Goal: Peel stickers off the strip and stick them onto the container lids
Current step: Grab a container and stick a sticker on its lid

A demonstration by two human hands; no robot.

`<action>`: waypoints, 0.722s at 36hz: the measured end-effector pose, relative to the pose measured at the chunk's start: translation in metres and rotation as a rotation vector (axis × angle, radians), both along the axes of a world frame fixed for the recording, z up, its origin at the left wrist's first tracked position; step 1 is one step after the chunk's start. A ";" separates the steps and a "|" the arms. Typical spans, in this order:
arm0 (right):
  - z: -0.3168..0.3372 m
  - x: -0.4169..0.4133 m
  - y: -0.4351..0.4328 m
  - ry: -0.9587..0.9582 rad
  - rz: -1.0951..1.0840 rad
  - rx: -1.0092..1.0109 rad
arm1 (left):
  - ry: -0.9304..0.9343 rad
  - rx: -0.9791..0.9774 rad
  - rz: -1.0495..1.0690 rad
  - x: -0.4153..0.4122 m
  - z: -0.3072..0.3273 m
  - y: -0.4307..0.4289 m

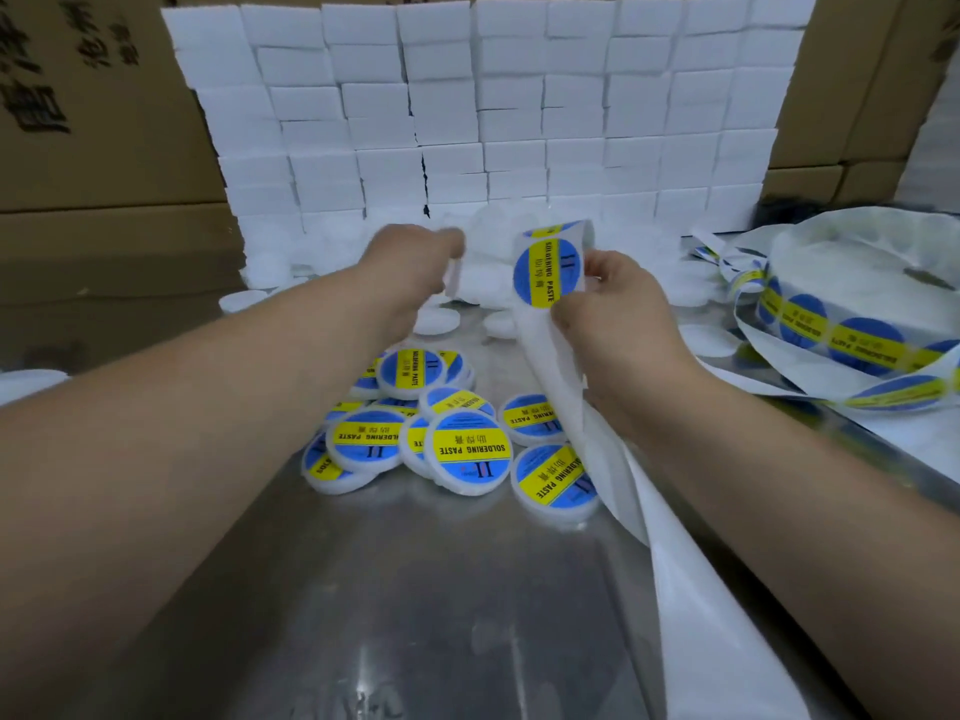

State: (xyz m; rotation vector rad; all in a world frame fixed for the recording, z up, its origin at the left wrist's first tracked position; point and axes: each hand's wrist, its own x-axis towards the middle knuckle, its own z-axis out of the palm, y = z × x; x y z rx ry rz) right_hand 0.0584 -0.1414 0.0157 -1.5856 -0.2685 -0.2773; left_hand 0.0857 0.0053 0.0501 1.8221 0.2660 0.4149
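Note:
My right hand (621, 324) pinches the white backing strip (691, 589) just below a round blue and yellow sticker (548, 272) that stands upright at the strip's top. The empty backing trails down toward me over the table. My left hand (410, 272) reaches forward over the pile of plain white lids (488, 283) and grips one white lid (453, 279) at its edge; the hand is blurred. Several labelled lids (470, 449) lie heaped in the middle of the steel table (363, 589).
A sticker roll (852, 324) with loose strip lies at the right. A wall of stacked white boxes (483, 111) closes the back. Brown cartons (98, 122) stand at left and right. A few single white lids (439, 320) lie loose behind the labelled heap.

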 end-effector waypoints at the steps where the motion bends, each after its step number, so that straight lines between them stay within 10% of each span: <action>1: 0.000 -0.002 0.001 -0.001 0.025 -0.008 | -0.036 -0.175 0.004 -0.010 0.002 0.004; 8: -0.002 -0.010 0.004 -0.041 0.196 -0.043 | -0.190 -0.748 0.004 -0.078 0.002 0.017; 17: -0.002 -0.018 0.004 -0.091 0.162 -0.178 | -0.408 0.316 0.041 -0.096 -0.024 -0.002; 26: 0.001 -0.031 0.007 -0.216 0.320 -0.228 | -0.427 0.676 0.002 -0.093 -0.038 -0.001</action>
